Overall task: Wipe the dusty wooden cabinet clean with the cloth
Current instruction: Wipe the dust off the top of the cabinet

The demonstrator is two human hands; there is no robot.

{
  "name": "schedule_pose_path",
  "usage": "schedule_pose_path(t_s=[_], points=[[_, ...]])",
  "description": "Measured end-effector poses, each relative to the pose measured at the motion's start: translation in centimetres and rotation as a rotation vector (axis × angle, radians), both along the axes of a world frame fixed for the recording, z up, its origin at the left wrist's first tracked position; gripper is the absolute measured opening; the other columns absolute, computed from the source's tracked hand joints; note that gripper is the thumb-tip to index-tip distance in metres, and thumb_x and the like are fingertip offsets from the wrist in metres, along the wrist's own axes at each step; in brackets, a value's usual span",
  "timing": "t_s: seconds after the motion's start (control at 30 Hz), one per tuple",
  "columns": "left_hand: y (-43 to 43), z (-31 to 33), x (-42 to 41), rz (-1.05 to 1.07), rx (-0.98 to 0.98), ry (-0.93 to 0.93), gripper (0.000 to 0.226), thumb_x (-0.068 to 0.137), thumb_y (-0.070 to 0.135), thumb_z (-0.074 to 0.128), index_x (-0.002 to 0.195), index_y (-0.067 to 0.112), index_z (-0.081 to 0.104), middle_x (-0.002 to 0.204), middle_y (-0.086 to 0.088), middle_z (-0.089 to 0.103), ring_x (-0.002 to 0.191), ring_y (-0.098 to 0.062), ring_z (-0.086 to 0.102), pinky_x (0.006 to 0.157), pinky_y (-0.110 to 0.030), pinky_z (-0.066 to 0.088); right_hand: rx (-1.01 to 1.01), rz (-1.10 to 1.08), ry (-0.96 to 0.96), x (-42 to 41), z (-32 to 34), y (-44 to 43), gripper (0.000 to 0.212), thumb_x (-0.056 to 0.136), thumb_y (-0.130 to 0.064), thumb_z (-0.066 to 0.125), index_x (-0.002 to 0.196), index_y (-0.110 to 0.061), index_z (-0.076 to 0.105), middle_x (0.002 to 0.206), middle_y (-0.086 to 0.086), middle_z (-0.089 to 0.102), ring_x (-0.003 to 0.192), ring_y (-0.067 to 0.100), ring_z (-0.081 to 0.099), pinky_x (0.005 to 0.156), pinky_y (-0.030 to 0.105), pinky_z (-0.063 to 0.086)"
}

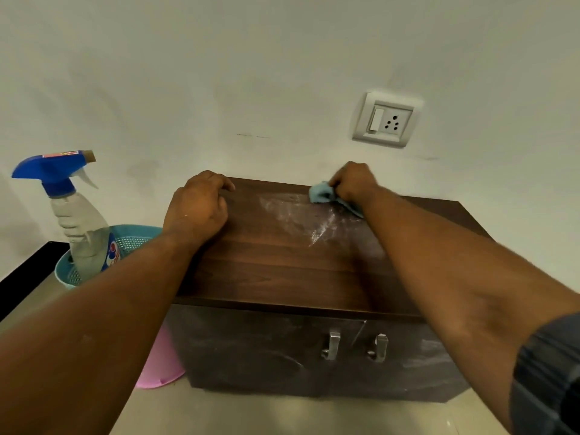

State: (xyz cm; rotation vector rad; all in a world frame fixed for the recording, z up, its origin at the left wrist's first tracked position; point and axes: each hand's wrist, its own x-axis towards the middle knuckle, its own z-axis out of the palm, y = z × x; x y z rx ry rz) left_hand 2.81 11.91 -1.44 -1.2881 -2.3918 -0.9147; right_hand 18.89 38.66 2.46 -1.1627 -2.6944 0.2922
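Head-worn view, looking forward and down

One wide-angle camera looks from above and in front onto the top of the cabinet, close in, facing the wall; both forearms reach in from the lower corners, and straight edges bow outward.

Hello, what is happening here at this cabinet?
A person is wiping the top of a dark wooden cabinet. The right hand presses a bunched blue cloth near the back edge, beside a whitish dusty smear. The left hand rests on the back left corner. The doors look dusty too. A spray bottle stands in a basket at the left.
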Motion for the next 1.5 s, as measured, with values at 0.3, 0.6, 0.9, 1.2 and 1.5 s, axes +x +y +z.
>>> schedule_pose_path(t_s=[0.3,0.6,0.9,1.2,1.5], points=[[0.4,0.0,-0.4,0.101,0.028,-0.149,0.031,0.097,0.016,0.054,0.126,0.011,0.065,0.125,-0.012,0.065,0.114,-0.031,0.062,0.1,-0.041,0.049,-0.015,0.416,-0.024,-11.2,-1.3,-10.6,0.046,0.097,-0.05,0.048,0.105,-0.014,0.076,0.11,0.007,0.07,0.098,0.023,0.06,0.078,0.029,0.044],[-1.0,0.2,-0.6,0.162,0.025,-0.18,0.037,0.095,0.007,0.047,0.127,0.013,0.064,0.131,-0.011,0.063,0.119,-0.03,0.059,0.103,-0.04,0.046,0.037,0.396,-0.061,-7.4,0.2,-5.9,0.031,0.087,-0.008,0.067,0.117,-0.013,0.073,0.123,0.004,0.069,0.111,0.017,0.063,0.095,0.023,0.046],[-0.5,1.0,-0.2,0.114,0.004,-0.167,0.033,0.097,0.009,0.046,0.125,0.008,0.065,0.126,-0.014,0.065,0.115,-0.031,0.06,0.102,-0.041,0.048,-0.052,0.657,-0.032,-6.8,-1.9,-11.9,0.023,0.086,-0.023,0.065,0.107,-0.025,0.074,0.115,-0.006,0.071,0.097,0.009,0.061,0.081,0.019,0.04],[1.1,1.4,1.9,-0.144,-0.115,-0.219,0.034,0.102,0.01,0.047,0.131,0.011,0.064,0.131,-0.01,0.065,0.119,-0.025,0.06,0.1,-0.025,0.041,-0.201,0.578,0.004,-3.8,-1.1,-10.9,0.034,0.081,-0.001,0.062,0.108,-0.017,0.074,0.114,-0.002,0.069,0.102,0.014,0.062,0.087,0.024,0.047],[2.6,3.1,3.6,-0.28,-0.613,-0.219,0.061,0.087,0.06,0.065,0.143,0.039,0.052,0.126,-0.001,0.063,0.104,-0.016,0.055,0.089,-0.031,0.044,-0.456,0.557,0.324,4.0,2.8,-8.7,0.042,0.081,0.007,0.052,0.094,-0.023,0.078,0.111,-0.009,0.073,0.107,0.002,0.065,0.099,0.028,0.05]])
